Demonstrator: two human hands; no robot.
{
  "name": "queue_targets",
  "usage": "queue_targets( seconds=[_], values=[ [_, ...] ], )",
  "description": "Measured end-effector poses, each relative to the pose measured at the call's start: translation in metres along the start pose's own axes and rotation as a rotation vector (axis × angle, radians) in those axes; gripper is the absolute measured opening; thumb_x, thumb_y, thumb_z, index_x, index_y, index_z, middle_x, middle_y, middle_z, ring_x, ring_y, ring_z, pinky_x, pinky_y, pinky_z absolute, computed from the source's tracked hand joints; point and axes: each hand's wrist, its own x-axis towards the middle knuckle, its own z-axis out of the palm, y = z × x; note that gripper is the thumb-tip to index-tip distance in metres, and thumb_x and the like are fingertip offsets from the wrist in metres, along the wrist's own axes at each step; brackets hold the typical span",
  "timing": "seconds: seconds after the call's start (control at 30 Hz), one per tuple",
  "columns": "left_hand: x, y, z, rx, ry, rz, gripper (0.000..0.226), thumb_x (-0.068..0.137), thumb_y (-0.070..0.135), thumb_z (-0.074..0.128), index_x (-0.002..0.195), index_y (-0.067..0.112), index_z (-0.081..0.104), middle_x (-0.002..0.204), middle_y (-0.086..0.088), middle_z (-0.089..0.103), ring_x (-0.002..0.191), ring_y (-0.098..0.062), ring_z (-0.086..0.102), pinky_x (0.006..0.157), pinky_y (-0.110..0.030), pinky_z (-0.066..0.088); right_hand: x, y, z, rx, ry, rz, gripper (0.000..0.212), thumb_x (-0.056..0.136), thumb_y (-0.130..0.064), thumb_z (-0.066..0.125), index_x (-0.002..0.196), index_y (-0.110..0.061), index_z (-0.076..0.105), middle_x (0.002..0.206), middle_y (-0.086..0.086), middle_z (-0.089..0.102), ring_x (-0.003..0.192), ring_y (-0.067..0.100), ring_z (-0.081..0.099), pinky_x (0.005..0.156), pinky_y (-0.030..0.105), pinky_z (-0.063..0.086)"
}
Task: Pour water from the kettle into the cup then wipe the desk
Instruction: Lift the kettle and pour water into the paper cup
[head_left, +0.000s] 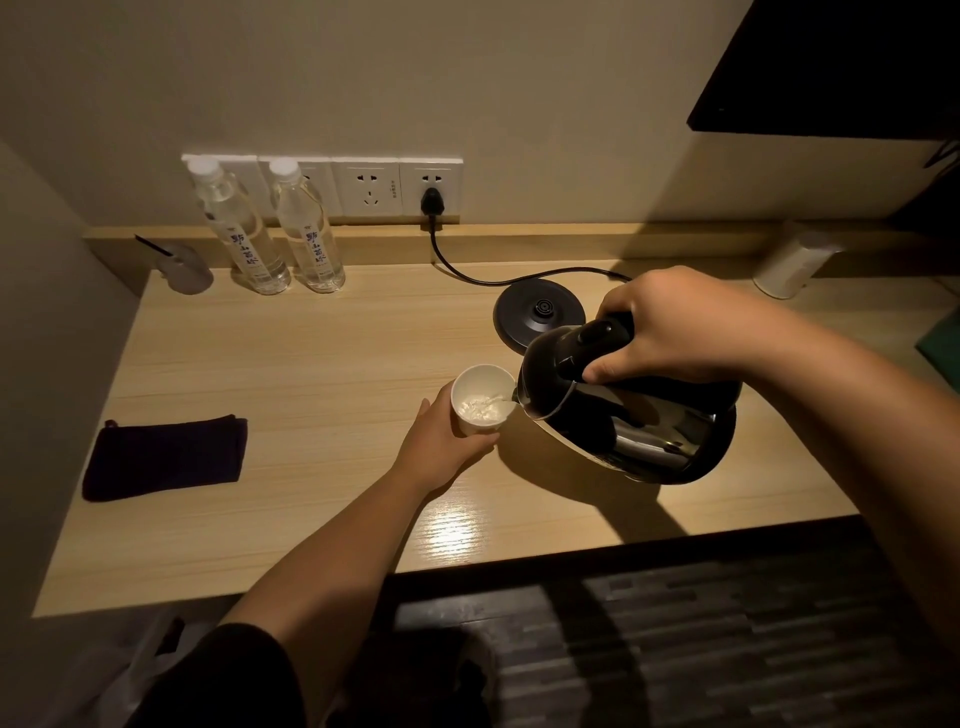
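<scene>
While water runs from the spout of the tilted kettle (631, 410) into the white cup (482, 399), the pouring half of the task looks to be under way and not yet finished: the cup holds some water, and its level seems well below the rim. The right hand (680, 327) is wrapped firmly around the kettle's black handle, holding it off its round base (540, 312), which sits just behind on the desk (311, 364) with its cord plugged into the wall socket (431, 187). The left hand (441, 441) curls its fingers around the cup's side, steadying it near the middle of the desk; whether the cup rests on the surface or is lifted slightly, I cannot tell. Wiping remains undone, as the dark folded cloth (166, 457) lies untouched well to the left. No spill is evident on the wood, only a glare patch. Two water bottles (275, 228) at the back wall carry vertical Chinese characters on their labels, too small to read with confidence; the socket plate bears tiny illegible markings.
</scene>
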Motion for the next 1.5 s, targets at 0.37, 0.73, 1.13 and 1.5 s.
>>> queue_targets(
  seconds=[0.37, 0.73, 1.13, 1.5],
  values=[
    [-0.0006, 0.0011, -0.0005, -0.016, -0.005, -0.007, 0.082, 0.066, 0.055, 0.076, 0.135, 0.048, 0.031, 0.121, 0.014, 0.047, 0.122, -0.018, 0.042, 0.096, -0.039, 0.044, 0.0010, -0.0013, -0.0007, -0.017, -0.020, 0.026, 0.056, 0.053, -0.068, 0.060, 0.090, -0.027, 0.069, 0.072, -0.007, 0.064, 0.065, 0.010, 0.059, 0.055, 0.033, 0.054],
    [-0.0026, 0.0051, -0.0022, -0.013, -0.007, -0.003, 0.082, 0.066, 0.055, 0.075, 0.135, 0.047, 0.031, 0.120, 0.013, 0.047, 0.121, -0.017, 0.042, 0.097, -0.042, 0.044, 0.0002, -0.0027, -0.0053, -0.014, -0.027, 0.034, 0.056, 0.052, -0.069, 0.059, 0.088, -0.027, 0.068, 0.073, -0.005, 0.065, 0.065, 0.011, 0.060, 0.058, 0.038, 0.057],
    [-0.0016, 0.0034, -0.0011, -0.024, -0.002, -0.015, 0.083, 0.062, 0.058, 0.074, 0.131, 0.055, 0.029, 0.120, 0.011, 0.048, 0.114, -0.011, 0.044, 0.087, -0.028, 0.041, -0.0013, -0.0022, -0.0054, 0.003, -0.041, 0.025, 0.059, 0.050, -0.069, 0.057, 0.089, -0.026, 0.069, 0.073, -0.004, 0.065, 0.066, 0.012, 0.060, 0.059, 0.037, 0.058],
    [-0.0015, 0.0026, -0.0020, -0.022, -0.010, -0.019, 0.082, 0.062, 0.058, 0.074, 0.130, 0.056, 0.030, 0.118, 0.013, 0.047, 0.118, -0.015, 0.043, 0.090, -0.032, 0.042, 0.0008, -0.0032, -0.0081, -0.029, -0.027, 0.027, 0.049, 0.059, -0.062, 0.067, 0.091, -0.025, 0.069, 0.074, -0.003, 0.066, 0.067, 0.012, 0.060, 0.058, 0.036, 0.056]
  ],
)
